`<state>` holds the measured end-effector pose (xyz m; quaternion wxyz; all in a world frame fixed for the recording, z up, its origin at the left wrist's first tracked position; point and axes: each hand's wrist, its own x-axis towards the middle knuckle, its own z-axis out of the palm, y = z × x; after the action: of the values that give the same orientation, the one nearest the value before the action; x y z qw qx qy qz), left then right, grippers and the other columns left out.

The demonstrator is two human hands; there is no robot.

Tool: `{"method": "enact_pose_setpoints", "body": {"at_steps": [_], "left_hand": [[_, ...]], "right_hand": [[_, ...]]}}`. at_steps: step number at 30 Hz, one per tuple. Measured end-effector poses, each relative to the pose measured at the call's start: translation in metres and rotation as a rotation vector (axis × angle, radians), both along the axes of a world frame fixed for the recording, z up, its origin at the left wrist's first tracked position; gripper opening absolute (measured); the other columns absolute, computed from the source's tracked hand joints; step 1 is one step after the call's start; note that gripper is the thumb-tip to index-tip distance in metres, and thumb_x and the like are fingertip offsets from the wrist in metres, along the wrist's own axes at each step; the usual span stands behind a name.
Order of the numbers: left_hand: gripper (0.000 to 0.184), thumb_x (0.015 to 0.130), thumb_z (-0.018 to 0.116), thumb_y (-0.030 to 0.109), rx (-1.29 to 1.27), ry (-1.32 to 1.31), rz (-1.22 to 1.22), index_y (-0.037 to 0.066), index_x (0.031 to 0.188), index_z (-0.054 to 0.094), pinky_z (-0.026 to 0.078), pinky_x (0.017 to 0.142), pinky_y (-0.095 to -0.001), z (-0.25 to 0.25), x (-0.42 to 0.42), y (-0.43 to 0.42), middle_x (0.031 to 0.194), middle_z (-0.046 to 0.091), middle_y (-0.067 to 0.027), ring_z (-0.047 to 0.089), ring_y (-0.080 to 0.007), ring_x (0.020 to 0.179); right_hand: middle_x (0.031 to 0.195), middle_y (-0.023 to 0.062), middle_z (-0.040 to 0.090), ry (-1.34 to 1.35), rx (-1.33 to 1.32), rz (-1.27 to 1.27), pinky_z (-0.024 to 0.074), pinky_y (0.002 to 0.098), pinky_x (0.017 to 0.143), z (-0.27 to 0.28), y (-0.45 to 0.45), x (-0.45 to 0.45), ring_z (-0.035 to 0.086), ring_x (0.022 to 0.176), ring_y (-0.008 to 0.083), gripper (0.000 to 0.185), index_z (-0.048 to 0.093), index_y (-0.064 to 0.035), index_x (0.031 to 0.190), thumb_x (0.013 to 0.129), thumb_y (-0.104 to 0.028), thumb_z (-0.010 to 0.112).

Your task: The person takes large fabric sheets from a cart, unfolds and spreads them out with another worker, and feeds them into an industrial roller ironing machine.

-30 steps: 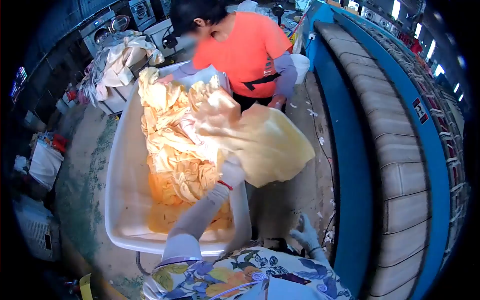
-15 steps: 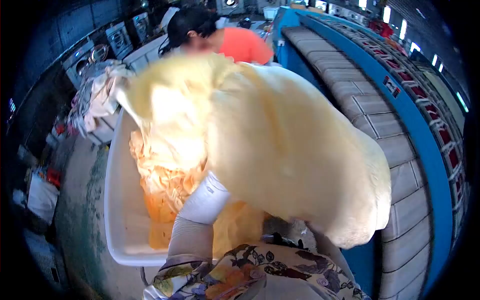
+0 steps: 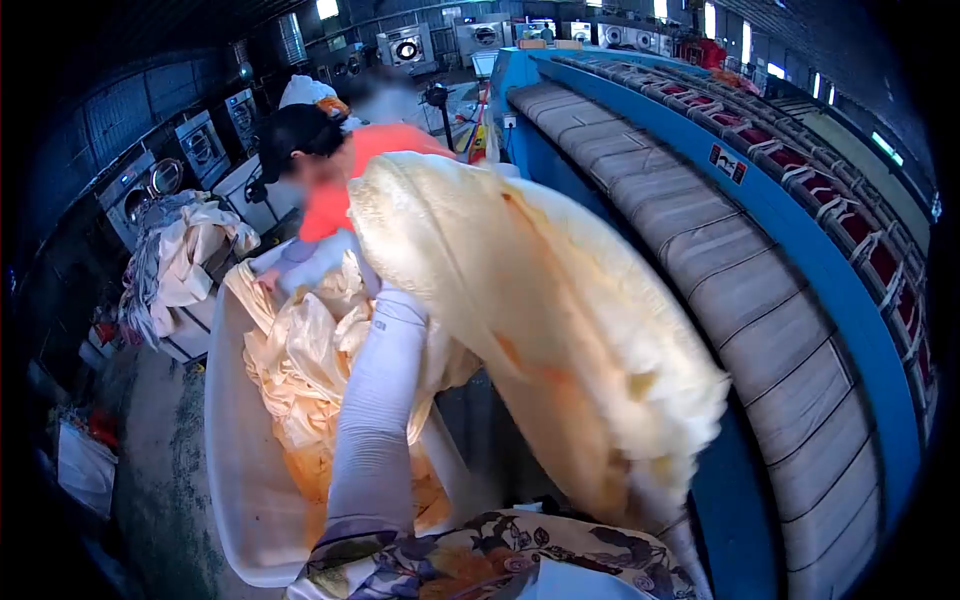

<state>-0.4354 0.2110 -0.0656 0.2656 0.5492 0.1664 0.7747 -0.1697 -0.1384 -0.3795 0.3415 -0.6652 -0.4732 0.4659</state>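
A large cream cloth (image 3: 540, 310) with orange-brown stains hangs bunched in front of me, slanting down from upper left to lower right. My left hand (image 3: 395, 305), in a pale glove, is closed on its upper left part; the cloth covers most of the fingers. My right forearm shows low at the right, but the cloth hides my right hand. Below and left of my left arm, more crumpled cream and orange cloth (image 3: 305, 350) lies in a white tub (image 3: 235, 480).
A co-worker in an orange top (image 3: 385, 148) bends over the tub's far end. On the right runs a long blue machine (image 3: 800, 230) with a padded roller (image 3: 690, 240). A laundry pile (image 3: 190, 250) stands at left, with washing machines (image 3: 405, 48) behind.
The cloth's top has dropped and the cloth is narrower. My left arm reaches further forward. My view has tilted up, and the co-worker now leans lower over the tub.
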Motion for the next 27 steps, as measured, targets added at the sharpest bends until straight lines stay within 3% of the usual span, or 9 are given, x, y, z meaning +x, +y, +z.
{"method": "enact_pose_setpoints", "body": {"at_steps": [4, 6, 8, 11, 13, 24, 27], "left_hand": [[0.025, 0.089, 0.059, 0.018, -0.016, 0.067, -0.026, 0.006, 0.111, 0.056, 0.047, 0.087, -0.0369, 0.005, -0.017, 0.008, 0.107, 0.058, -0.0068, 0.056, -0.0201, 0.1], [0.025, 0.089, 0.059, 0.018, -0.041, 0.124, -0.07, 0.006, 0.111, 0.057, 0.047, 0.087, -0.0368, 0.004, -0.023, 0.01, 0.106, 0.058, -0.0067, 0.056, -0.0201, 0.099], [0.024, 0.089, 0.059, 0.018, -0.066, 0.16, -0.109, 0.006, 0.11, 0.057, 0.048, 0.086, -0.0367, 0.003, -0.03, 0.009, 0.106, 0.058, -0.0066, 0.056, -0.0201, 0.099], [0.024, 0.089, 0.06, 0.018, -0.07, 0.173, -0.091, 0.006, 0.11, 0.057, 0.048, 0.085, -0.0366, -0.001, -0.038, 0.003, 0.105, 0.059, -0.0065, 0.056, -0.0201, 0.098], [0.024, 0.089, 0.06, 0.018, -0.051, 0.176, -0.078, 0.006, 0.109, 0.057, 0.048, 0.085, -0.0366, 0.0, -0.04, 0.0, 0.104, 0.059, -0.0063, 0.056, -0.0201, 0.097], [0.022, 0.088, 0.061, 0.018, -0.022, 0.223, -0.136, 0.006, 0.106, 0.058, 0.049, 0.082, -0.0361, 0.009, -0.039, 0.001, 0.1, 0.06, -0.0058, 0.058, -0.02, 0.093], [0.022, 0.088, 0.061, 0.018, -0.026, 0.24, -0.151, 0.006, 0.106, 0.059, 0.049, 0.081, -0.036, 0.01, -0.035, 0.004, 0.099, 0.06, -0.0056, 0.058, -0.02, 0.092]], "right_hand": [[0.125, 0.0121, 0.06, 0.0, -0.147, 0.085, 0.0413, 0.0318, 0.099, -0.051, -0.007, -0.025, 0.055, 0.114, 0.0226, 0.046, 0.056, -0.0029, 0.128, 0.094, -0.034, 0.056], [0.115, 0.0083, 0.062, 0.304, -0.205, 0.081, 0.042, 0.0291, 0.095, -0.074, -0.011, -0.028, 0.056, 0.104, 0.0186, 0.045, 0.059, -0.0036, 0.123, 0.096, -0.039, 0.052], [0.113, 0.0055, 0.063, 0.35, -0.214, 0.286, 0.0421, 0.028, 0.092, -0.076, -0.014, -0.018, 0.056, 0.101, 0.0172, 0.047, 0.059, -0.0048, 0.124, 0.098, -0.042, 0.048], [0.114, 0.0055, 0.063, 0.131, -0.182, 0.46, 0.0423, 0.029, 0.091, -0.12, 0.0, -0.008, 0.055, 0.102, 0.0177, 0.047, 0.06, -0.0038, 0.123, 0.098, -0.042, 0.047], [0.115, 0.0063, 0.062, 0.214, -0.268, 0.321, 0.0423, 0.03, 0.092, -0.141, -0.004, -0.014, 0.055, 0.103, 0.0182, 0.045, 0.059, -0.0031, 0.123, 0.098, -0.039, 0.049], [0.128, 0.0082, 0.058, 0.683, -0.134, 0.176, 0.0427, 0.0324, 0.094, -0.061, -0.016, -0.007, 0.057, 0.109, 0.0193, 0.039, 0.052, -0.0037, 0.131, 0.094, -0.016, 0.055], [0.121, 0.0095, 0.061, 0.459, -0.339, -0.006, 0.0446, 0.0319, 0.093, -0.017, -0.007, -0.028, 0.056, 0.111, 0.0189, 0.04, 0.054, 0.0023, 0.129, 0.093, -0.016, 0.059]]}}
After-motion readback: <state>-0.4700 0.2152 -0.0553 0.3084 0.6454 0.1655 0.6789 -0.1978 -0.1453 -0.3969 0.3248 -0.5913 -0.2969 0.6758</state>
